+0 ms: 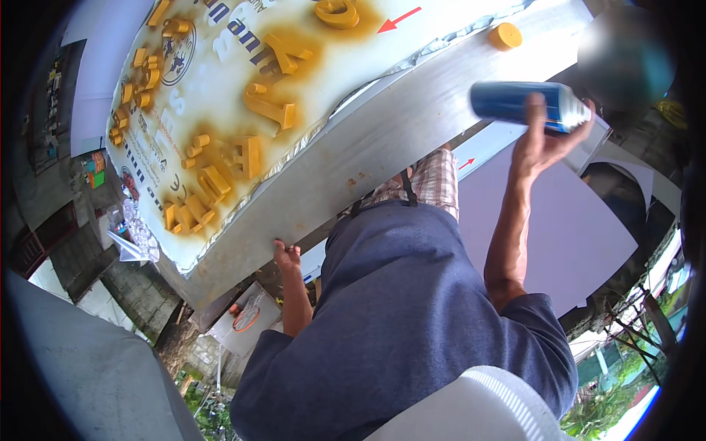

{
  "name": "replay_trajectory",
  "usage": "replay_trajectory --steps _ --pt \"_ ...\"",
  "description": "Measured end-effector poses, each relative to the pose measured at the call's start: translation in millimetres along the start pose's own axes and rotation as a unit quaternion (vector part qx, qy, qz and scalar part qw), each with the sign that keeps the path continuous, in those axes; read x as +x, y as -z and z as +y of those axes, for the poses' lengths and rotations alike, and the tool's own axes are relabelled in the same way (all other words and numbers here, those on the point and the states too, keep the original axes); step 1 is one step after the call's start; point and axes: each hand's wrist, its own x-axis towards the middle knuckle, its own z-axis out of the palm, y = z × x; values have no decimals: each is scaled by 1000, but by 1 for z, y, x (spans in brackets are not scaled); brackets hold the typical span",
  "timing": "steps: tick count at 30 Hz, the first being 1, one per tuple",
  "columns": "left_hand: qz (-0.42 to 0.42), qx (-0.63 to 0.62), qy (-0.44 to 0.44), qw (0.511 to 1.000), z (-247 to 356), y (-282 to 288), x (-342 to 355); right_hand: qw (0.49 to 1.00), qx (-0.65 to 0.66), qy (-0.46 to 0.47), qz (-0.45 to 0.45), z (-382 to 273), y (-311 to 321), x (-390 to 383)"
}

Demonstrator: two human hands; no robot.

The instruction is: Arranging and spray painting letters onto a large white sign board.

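My right hand [543, 147] holds a blue spray can [507, 103] over the right part of the metal table. The can lies almost level, its white top end to the right and blurred; one finger reaches up by that end. My left hand [287, 255] is at the near edge of the metal table [331, 184], fingers curled against it. Beyond the table edge, yellow-gold block letters [250, 156] and smaller pieces [198, 145] lie on a white printed sheet [323, 88]. Gold-brown overspray rings them on the sheet.
A round yellow cap [505, 36] stands on the metal near the far right. Crumpled clear plastic [140, 228] hangs at the sheet's left end. A pale panel [548, 228] lies below my right arm. A basketball hoop [246, 317] shows at lower left.
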Motion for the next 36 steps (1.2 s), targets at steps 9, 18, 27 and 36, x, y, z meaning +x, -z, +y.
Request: replay_trajectory --steps 9,18,27,36 --pt "11 -17 -20 1000 -7 -7 1 943 -189 215 -167 -23 -1 -4" --pt "117 -21 -59 991 -26 -60 -23 936 -121 257 -207 -9 7 28" --pt "191 -134 34 972 -112 -120 -47 917 -271 278 -90 -10 36 162" --pt "16 423 136 896 -241 -203 -107 992 -57 109 18 28 60 258"
